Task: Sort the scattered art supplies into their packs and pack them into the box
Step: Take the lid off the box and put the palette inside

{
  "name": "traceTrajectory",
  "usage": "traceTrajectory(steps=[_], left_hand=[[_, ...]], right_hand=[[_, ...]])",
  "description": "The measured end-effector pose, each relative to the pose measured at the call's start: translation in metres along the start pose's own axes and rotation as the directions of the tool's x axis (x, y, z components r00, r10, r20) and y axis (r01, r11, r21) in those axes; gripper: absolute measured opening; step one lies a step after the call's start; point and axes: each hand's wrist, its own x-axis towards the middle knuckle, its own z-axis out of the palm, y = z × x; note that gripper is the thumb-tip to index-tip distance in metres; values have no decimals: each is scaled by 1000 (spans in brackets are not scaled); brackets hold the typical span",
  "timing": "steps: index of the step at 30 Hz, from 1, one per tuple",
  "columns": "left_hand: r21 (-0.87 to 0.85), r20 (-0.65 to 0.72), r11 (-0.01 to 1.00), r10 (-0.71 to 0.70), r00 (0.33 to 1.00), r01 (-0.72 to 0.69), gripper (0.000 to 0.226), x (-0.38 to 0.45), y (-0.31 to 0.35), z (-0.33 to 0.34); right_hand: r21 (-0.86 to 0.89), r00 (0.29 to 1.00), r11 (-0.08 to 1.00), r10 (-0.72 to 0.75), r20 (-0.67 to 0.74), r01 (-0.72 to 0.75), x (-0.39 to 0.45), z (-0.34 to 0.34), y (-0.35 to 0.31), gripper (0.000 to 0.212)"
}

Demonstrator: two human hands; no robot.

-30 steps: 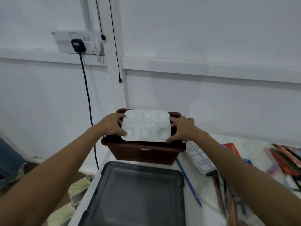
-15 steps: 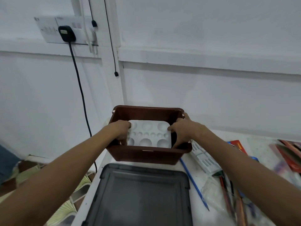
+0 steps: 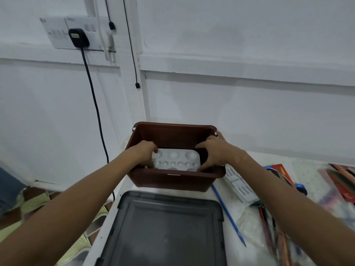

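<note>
1. The brown box [image 3: 173, 180] stands on the white bench [image 3: 311, 175] by the wall; it is the landmark for what follows.
2. A white paint palette [image 3: 175, 160] with round wells lies low inside the box, its near edge hidden behind the box's front wall.
3. The left hand [image 3: 144, 152] reaches over the box's left rim, its fingers curled round the palette's left end.
4. The right hand [image 3: 215, 150] reaches over the box's right rim, thumb on the palette's far right corner and fingers curled round its right end.
5. A dark grey lid [image 3: 165, 231] lies flat just in front of the box.
6. A blue pencil [image 3: 228, 214] lies to the box's front right, tip pointing away from it.
7. A white compartment tray [image 3: 239, 184] lies just right of the box.
8. Red packs [image 3: 280, 173] lie farther right of the box, blurred.
</note>
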Motion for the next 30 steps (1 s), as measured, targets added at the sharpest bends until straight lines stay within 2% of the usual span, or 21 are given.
traceTrajectory(steps=[3,4,6,9,11,14,17,19,22,27,30], left_hand=[[20,-306,993,113,945,-112,44,-13,-10,-12],[13,-403,991,127,907,-133,45,-18,-16,-15],[-19,-498,992,102,861,-128,54,-29,-29,-18],[-179,-463,982,-38,886,-51,61,-44,-40,-15],[-234,-443,971,-63,895,-48,55,-50,-39,-13],[-210,-435,975,-30,900,-69,50,-57,-35,-11],[-167,-414,986,-51,909,-21,44,-60,-30,-14],[-148,-466,989,-48,883,-24,40,-62,-16,-20],[-158,-572,977,29,820,-146,43,-70,34,-22],[-154,-607,909,223,763,-388,38,-79,147,-1],[-174,-650,849,282,706,-498,31,-82,211,21]], right_hand=[[127,991,992,-5,-137,23,-5,3,4,92],[182,985,983,17,-172,15,-8,3,5,90],[273,975,962,76,-210,-17,-13,4,6,87],[310,966,950,104,-238,-26,-22,5,2,82],[307,961,952,98,-260,-14,-28,4,-1,72],[327,950,945,106,-295,-4,-38,4,-3,58],[372,919,928,130,-371,20,-49,2,-5,46],[417,900,908,147,-410,41,-61,-1,-6,45],[526,866,845,190,-462,96,-89,1,7,37],[592,881,804,321,-348,-60,-165,13,64,36],[604,851,784,409,-329,-143,-213,21,103,30]])
